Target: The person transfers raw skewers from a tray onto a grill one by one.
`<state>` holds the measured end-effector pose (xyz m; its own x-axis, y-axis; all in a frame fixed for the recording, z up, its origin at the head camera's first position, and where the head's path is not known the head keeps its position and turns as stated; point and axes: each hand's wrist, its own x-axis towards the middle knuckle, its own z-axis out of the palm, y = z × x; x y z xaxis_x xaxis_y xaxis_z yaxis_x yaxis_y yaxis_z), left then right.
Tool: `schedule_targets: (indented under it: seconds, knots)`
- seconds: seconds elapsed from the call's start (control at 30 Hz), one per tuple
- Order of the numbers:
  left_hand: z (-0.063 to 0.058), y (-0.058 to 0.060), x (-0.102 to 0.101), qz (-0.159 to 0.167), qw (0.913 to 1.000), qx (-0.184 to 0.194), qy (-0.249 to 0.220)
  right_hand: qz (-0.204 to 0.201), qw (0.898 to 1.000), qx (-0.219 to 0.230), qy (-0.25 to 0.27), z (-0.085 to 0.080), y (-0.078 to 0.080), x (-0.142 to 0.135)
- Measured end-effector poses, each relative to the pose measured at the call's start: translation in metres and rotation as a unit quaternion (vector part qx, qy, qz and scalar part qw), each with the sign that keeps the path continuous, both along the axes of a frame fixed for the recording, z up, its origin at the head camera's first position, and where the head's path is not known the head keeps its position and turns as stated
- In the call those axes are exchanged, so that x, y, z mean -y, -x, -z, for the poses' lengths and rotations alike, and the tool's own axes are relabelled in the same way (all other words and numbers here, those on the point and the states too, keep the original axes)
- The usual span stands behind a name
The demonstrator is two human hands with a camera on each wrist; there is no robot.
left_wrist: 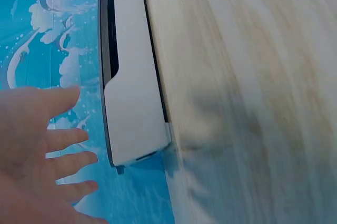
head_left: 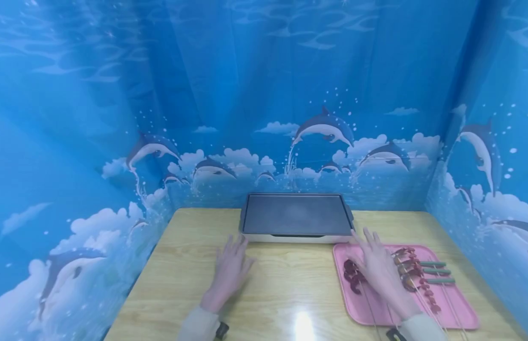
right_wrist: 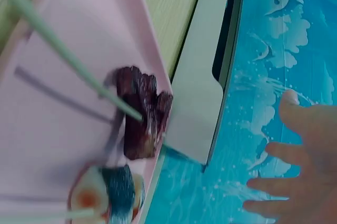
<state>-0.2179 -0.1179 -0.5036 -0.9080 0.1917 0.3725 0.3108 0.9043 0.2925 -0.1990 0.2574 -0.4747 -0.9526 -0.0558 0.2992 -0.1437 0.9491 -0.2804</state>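
My left hand [head_left: 229,267] hovers over the table with its fingers spread, in front of the left end of a flat black griddle [head_left: 298,215]. My right hand [head_left: 379,267], fingers stretched out and holding nothing, hangs above the left part of a pink tray [head_left: 352,308]. On that tray lies a skewer of dark, glossy red-brown meat chunks [right_wrist: 141,113], just left of the hand in the head view. More skewers of brown and red pieces [head_left: 410,267] lie to its right, beside several green sticks [head_left: 439,272]. The griddle's pale front side [left_wrist: 134,66] shows in both wrist views.
The light wooden table [head_left: 281,289] carries the griddle at its back edge and the tray at its right. Thin skewer sticks [head_left: 368,303] reach past the tray's near rim. A blue dolphin-print curtain [head_left: 246,118] encloses the table at the back and sides.
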Motion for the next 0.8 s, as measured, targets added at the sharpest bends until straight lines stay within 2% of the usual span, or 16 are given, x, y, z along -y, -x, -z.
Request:
schedule_targets:
  seconds: [0.17, 0.3, 0.5, 0.67, 0.8]
  knots:
    - [-0.006, 0.007, -0.013, 0.028, 0.9976, -0.027, -0.058, 0.004, 0.998, -0.060, 0.009, -0.007, -0.003, -0.013]
    - [-0.010, 0.014, -0.030, 0.047, 0.9953, -0.057, -0.062, 0.015, 0.997, -0.075, 0.020, -0.012, -0.006, -0.032]
    - [-0.017, 0.023, -0.068, 0.090, 0.9888, -0.097, -0.069, 0.014, 0.994, -0.101, 0.043, -0.017, -0.016, -0.071]
    - [-0.017, 0.022, -0.103, 0.111, 0.9889, -0.078, -0.062, 0.021, 0.993, -0.091, 0.067, -0.016, -0.026, -0.105]
    - [-0.015, 0.015, -0.130, 0.121, 0.9904, -0.046, -0.049, 0.047, 0.995, -0.067, 0.053, -0.006, -0.035, -0.135]
